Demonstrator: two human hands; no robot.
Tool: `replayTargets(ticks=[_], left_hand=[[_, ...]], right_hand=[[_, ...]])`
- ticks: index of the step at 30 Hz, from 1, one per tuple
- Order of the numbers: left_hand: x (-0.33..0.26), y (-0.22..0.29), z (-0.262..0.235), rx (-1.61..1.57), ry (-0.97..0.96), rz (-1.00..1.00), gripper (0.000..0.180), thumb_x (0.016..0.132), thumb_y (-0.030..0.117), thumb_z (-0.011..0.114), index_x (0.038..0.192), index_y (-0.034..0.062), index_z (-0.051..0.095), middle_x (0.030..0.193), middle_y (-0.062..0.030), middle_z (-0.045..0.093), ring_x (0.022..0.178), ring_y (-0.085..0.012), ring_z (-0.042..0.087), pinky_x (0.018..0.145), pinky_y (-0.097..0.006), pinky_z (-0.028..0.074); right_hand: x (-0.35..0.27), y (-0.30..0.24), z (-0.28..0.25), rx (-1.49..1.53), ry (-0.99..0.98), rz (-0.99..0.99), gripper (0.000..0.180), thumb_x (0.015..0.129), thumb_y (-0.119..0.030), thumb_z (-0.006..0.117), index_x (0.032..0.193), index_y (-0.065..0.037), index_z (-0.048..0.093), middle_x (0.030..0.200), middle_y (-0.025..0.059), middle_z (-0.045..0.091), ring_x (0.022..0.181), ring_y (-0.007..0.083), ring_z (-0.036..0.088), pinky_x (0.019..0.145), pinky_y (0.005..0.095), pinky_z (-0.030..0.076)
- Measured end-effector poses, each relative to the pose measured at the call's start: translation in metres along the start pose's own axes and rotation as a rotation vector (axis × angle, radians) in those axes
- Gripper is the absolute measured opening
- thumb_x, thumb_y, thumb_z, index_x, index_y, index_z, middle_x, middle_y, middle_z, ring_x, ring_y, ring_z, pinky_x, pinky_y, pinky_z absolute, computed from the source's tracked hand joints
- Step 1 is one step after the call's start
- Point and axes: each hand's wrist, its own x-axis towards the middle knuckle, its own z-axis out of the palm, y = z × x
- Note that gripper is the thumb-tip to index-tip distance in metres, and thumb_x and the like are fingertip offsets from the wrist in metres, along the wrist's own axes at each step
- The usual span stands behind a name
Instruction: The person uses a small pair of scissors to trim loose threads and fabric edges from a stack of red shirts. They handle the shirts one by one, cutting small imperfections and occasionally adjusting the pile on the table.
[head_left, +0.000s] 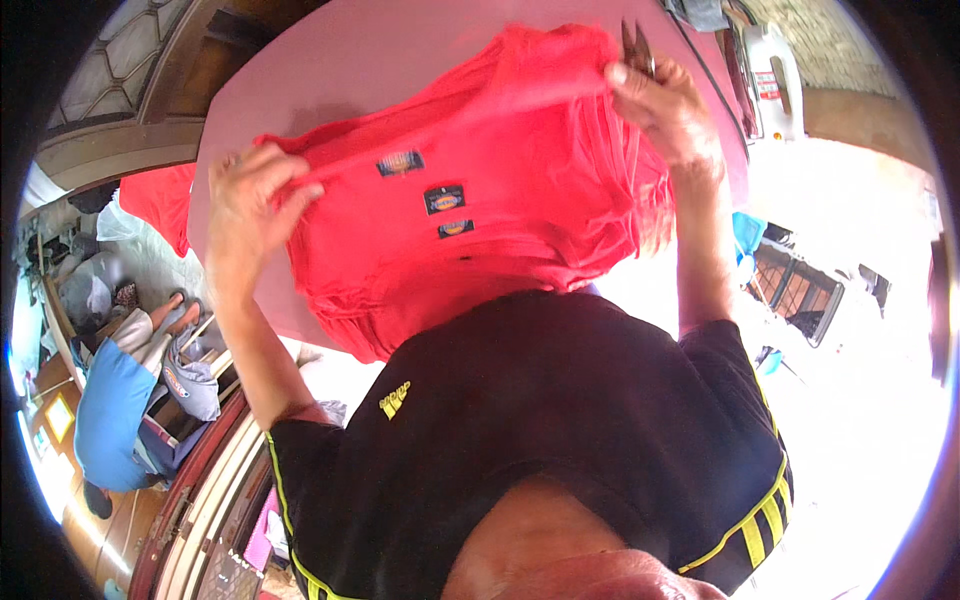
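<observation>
A pile of red shirts (pixel 520 150) lies in front of me, layered, with three small dark neck labels showing. My left hand (pixel 255 205), slightly blurred, has its fingers and thumb closed on the left edge of the top shirt. On the far right corner, my right hand (pixel 668 112) grips the same shirt. A pair of dark metal thread snips (pixel 638 50) sticks up out of that hand, blades pointing away from me. The lifted cloth is stretched between both hands. Fingers on the underside are hidden.
Beneath the shirts is a pink-covered table (pixel 350 60). Beyond its right side stands a white plastic jug (pixel 775 85), with a dark crate (pixel 797 290) lower down. More red cloth (pixel 160 205) hangs at the left. A person in blue (pixel 115 415) sits at far left.
</observation>
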Motion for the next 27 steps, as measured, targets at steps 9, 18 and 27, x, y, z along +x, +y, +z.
replayTargets(ticks=[9, 18, 27], left_hand=[[0.025, 0.134, 0.103, -0.829, 0.304, -0.141, 0.048, 0.077, 0.011, 0.084, 0.120, 0.0032, 0.065, 0.110, -0.0126, 0.069, 0.099, -0.0204, 0.067, 0.086, -0.034, 0.053], [0.046, 0.197, 0.129, -0.638, 0.667, 0.114, 0.048, 0.073, 0.004, 0.083, 0.118, 0.0070, 0.066, 0.113, -0.0116, 0.053, 0.092, -0.0236, 0.057, 0.079, -0.037, 0.051], [0.056, 0.209, 0.140, -0.568, 0.586, 0.012, 0.033, 0.079, 0.013, 0.083, 0.108, 0.0046, 0.071, 0.099, -0.0100, 0.062, 0.085, -0.0212, 0.063, 0.074, -0.033, 0.052]], right_hand=[[-0.078, 0.067, 0.041, -0.381, 0.169, 0.086, 0.019, 0.093, -0.021, 0.074, 0.104, -0.005, 0.072, 0.073, -0.0095, 0.055, 0.067, 0.0030, 0.047, 0.062, 0.0235, 0.041], [-0.079, 0.077, 0.031, -0.199, 0.106, 0.001, 0.030, 0.095, -0.013, 0.070, 0.121, 0.001, 0.066, 0.094, -0.0032, 0.064, 0.087, 0.0040, 0.055, 0.079, 0.0232, 0.049], [-0.077, 0.092, 0.034, -0.384, 0.114, -0.117, 0.039, 0.094, -0.013, 0.070, 0.128, 0.003, 0.061, 0.101, 0.0091, 0.070, 0.097, 0.0118, 0.062, 0.091, 0.0285, 0.051]])
